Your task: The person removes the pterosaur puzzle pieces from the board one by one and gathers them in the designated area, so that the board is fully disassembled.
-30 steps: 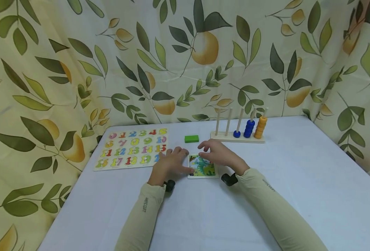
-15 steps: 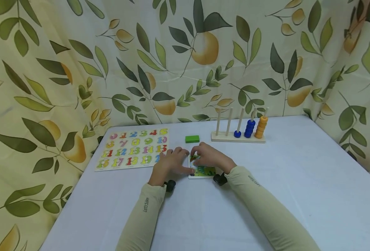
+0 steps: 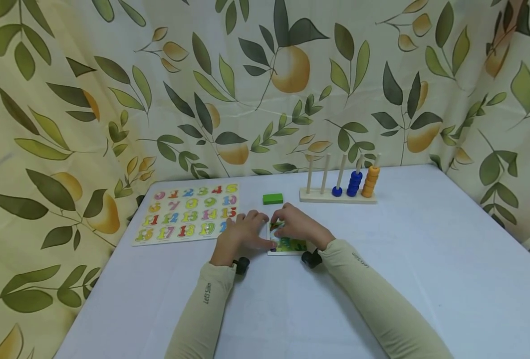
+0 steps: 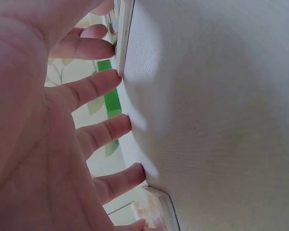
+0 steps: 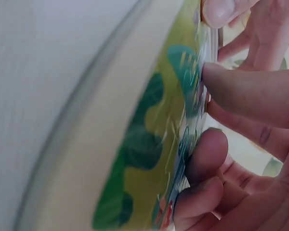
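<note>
A small dinosaur picture puzzle in a pale frame lies flat on the table, partly covered by both hands. My left hand rests at its left side with fingers spread, the thumb over the frame's lower left. In the left wrist view, the fingertips touch the tabletop, one right at the puzzle's edge. My right hand bends over the picture, its curled fingers and thumb set on the upper left part. The right wrist view shows the thumb pressed to the picture surface.
A green block lies just beyond the puzzle. To the left is a number board, its near right corner close to my left fingers. Behind on the right stands a peg counter with blue and orange beads. A patterned curtain hangs behind the table.
My right hand has moved left and down over the puzzle, its fingers curling onto the upper left part, and has since stayed there. The left hand has kept its place.
</note>
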